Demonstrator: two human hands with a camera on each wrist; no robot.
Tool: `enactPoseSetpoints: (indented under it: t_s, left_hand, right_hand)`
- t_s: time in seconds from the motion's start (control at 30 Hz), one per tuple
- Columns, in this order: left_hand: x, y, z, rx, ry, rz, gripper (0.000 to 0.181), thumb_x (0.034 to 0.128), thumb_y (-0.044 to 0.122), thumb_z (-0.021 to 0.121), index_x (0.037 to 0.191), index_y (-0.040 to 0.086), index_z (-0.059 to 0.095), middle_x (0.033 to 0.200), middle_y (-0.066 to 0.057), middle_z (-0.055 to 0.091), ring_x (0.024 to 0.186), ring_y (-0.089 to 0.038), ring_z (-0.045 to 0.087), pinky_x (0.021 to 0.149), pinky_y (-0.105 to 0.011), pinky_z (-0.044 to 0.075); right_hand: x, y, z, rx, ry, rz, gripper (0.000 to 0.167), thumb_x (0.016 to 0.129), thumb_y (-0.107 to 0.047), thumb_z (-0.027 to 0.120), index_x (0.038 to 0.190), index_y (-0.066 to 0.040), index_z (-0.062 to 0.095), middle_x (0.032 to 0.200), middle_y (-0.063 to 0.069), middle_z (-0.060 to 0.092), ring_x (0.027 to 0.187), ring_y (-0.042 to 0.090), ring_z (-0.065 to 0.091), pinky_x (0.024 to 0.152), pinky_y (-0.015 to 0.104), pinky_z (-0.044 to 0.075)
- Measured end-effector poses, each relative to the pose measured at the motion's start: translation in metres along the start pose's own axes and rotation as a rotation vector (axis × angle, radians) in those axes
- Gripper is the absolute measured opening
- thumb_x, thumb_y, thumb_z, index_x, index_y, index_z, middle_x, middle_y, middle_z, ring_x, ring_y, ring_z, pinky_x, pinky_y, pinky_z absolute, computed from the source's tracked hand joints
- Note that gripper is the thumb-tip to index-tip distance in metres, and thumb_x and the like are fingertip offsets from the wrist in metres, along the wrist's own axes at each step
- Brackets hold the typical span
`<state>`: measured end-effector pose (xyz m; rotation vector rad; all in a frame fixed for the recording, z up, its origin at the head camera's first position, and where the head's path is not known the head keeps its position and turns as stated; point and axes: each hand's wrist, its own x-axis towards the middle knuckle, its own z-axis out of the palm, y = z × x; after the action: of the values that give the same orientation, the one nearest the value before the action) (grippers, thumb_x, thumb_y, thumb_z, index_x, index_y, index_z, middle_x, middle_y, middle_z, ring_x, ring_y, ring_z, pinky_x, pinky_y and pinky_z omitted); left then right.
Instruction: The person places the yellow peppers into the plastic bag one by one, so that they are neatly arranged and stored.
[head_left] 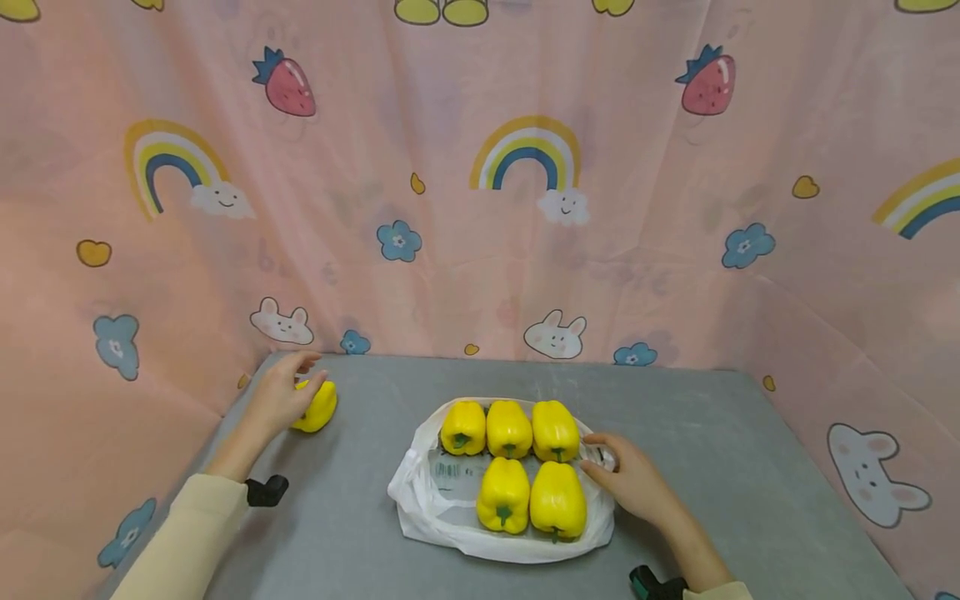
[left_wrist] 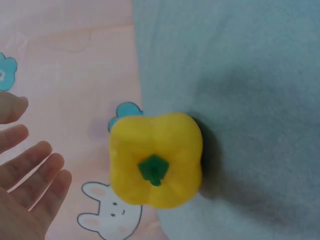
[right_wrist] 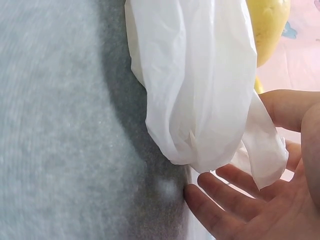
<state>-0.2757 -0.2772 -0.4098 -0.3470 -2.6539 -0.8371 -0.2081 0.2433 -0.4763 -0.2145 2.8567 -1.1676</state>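
A yellow bell pepper [head_left: 322,408] with a green stem stands near the table's left edge. My left hand [head_left: 276,398] is beside it, its fingers spread and apart from it in the left wrist view. A white plastic bag [head_left: 414,487] lies with its mouth spread wide at the middle of the table. Three yellow bell peppers [head_left: 510,429] form its back row, and two more [head_left: 558,500] sit in front. At the bag's right rim is my right hand [head_left: 637,483]. Its thumb and fingers are apart, with a loose bag strip [right_wrist: 265,150] between them.
A grey table [head_left: 360,467] carries everything. Pink patterned cloth [head_left: 450,283] hangs behind it and along both sides. Inside the bag, green print [head_left: 448,471] shows left of the front peppers. Each wrist wears a dark camera mount [head_left: 266,492].
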Motion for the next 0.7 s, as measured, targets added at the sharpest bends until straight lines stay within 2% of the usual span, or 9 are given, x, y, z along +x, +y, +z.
enactPoseSetpoints:
  t_s: [0.27,0.37,0.57,0.7]
  left_hand:
    - [-0.004,-0.015,0.002,0.044,-0.009,-0.057,0.041,0.1008,0.016,0.063,0.133,-0.008,0.056,0.13,-0.032,0.058,0.121,-0.049,0.053,0.1,-0.065,0.044]
    - [-0.006,-0.022,0.003,0.048,-0.053,-0.103,0.045,0.1012,0.018,0.062,0.136,-0.009,0.054,0.135,-0.033,0.054,0.125,-0.051,0.048,0.102,-0.067,0.04]
    - [-0.009,-0.034,0.007,0.041,-0.186,-0.218,0.057,0.1035,0.031,0.059,0.146,-0.004,0.045,0.144,-0.035,0.041,0.129,-0.053,0.04,0.105,-0.072,0.035]
    - [-0.01,-0.036,0.011,0.003,-0.202,-0.243,0.058,0.104,0.032,0.058,0.148,-0.003,0.043,0.145,-0.036,0.038,0.13,-0.053,0.039,0.106,-0.072,0.033]
  right_hand:
    - [0.0,-0.001,0.001,-0.003,-0.005,0.031,0.048,0.097,-0.034,0.07,0.135,-0.006,0.061,0.139,0.017,0.058,0.115,0.031,0.059,0.091,0.053,0.052]
    - [0.0,-0.001,0.001,0.001,-0.005,0.024,0.047,0.098,-0.033,0.069,0.135,-0.005,0.061,0.139,0.017,0.058,0.119,0.033,0.058,0.093,0.055,0.051]
    - [0.001,0.0,0.001,0.013,-0.002,0.007,0.047,0.098,-0.031,0.069,0.136,-0.005,0.061,0.139,0.017,0.058,0.124,0.036,0.056,0.096,0.056,0.05]
    - [0.0,-0.001,0.001,0.013,0.004,0.006,0.046,0.098,-0.03,0.068,0.135,-0.004,0.061,0.138,0.017,0.058,0.125,0.038,0.055,0.096,0.057,0.05]
